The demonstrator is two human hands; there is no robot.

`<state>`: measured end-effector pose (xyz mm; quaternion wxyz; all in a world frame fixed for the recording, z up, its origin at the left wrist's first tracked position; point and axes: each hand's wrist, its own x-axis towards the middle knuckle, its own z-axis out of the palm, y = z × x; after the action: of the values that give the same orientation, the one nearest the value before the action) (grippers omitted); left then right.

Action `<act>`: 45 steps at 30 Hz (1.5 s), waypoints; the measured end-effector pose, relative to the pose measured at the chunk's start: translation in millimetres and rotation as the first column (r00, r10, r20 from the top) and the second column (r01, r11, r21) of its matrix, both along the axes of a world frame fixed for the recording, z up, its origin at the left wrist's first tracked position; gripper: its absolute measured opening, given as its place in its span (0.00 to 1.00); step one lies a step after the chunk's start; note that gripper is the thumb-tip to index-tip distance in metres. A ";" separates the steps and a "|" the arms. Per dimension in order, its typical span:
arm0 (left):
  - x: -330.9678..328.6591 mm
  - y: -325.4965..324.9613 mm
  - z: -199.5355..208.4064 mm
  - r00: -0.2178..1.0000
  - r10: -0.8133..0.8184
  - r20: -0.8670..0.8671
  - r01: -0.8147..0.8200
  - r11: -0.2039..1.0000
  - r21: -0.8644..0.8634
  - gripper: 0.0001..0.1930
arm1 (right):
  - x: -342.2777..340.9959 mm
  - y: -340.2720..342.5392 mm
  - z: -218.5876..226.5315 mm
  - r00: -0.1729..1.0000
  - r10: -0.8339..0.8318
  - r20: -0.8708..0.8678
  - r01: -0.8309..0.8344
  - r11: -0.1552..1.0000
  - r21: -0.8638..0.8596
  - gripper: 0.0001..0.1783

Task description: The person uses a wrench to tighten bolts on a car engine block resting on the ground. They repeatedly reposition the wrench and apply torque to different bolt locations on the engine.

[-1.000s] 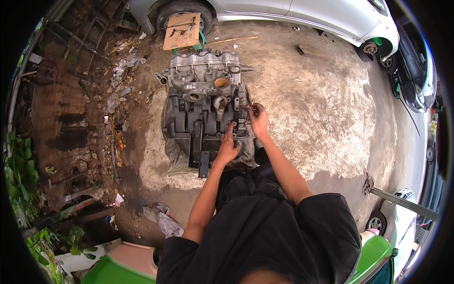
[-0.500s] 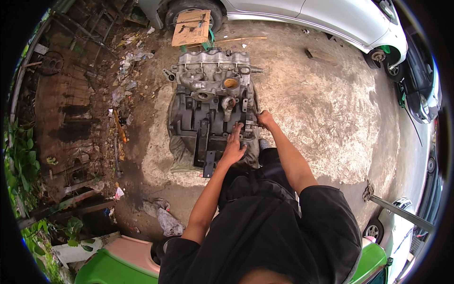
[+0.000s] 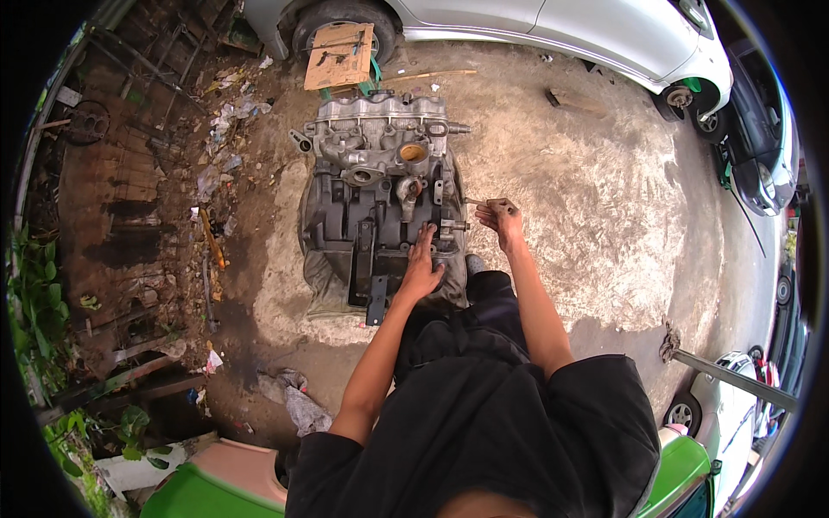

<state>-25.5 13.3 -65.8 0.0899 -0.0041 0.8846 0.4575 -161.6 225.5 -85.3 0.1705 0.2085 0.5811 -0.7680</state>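
Note:
An engine (image 3: 380, 164), grey metal with a black block, stands on the ground in front of me. My left hand (image 3: 421, 269) lies on the block's near right part, fingers stretched out and pressed against it. Just off the engine's right side, my right hand (image 3: 503, 221) is closed on a slim metal tool shaped like a wrench (image 3: 475, 202). The tool's thin shaft points left, its tip at the engine's side; whether it touches a bolt is too small to tell. A black bracket (image 3: 376, 300) sticks out from the engine's near edge.
Dark sheeting (image 3: 324, 289) lies under the engine. Beyond stands a green stool with a cardboard top (image 3: 339, 56), beside a silver car (image 3: 484, 19). Litter (image 3: 229, 121) covers the ground at left. A crumpled cloth (image 3: 306, 410) lies near my left elbow; a wood block (image 3: 577, 101) lies far right.
My right hand has moved a little right, away from the engine's side, and turned, so the tool in it now shows. My left hand stays on the block.

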 end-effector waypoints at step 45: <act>-1.0 -1.8 -3.9 1.000 -0.025 0.002 0.025 1.000 0.007 0.50 | 118.8 -44.7 -17.9 0.998 0.068 -0.012 -0.067 0.998 0.018 0.20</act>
<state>-26.6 11.5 -69.8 0.0966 0.0070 0.8828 0.4596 -42.8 180.8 -103.2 0.1908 0.1853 0.5955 -0.7581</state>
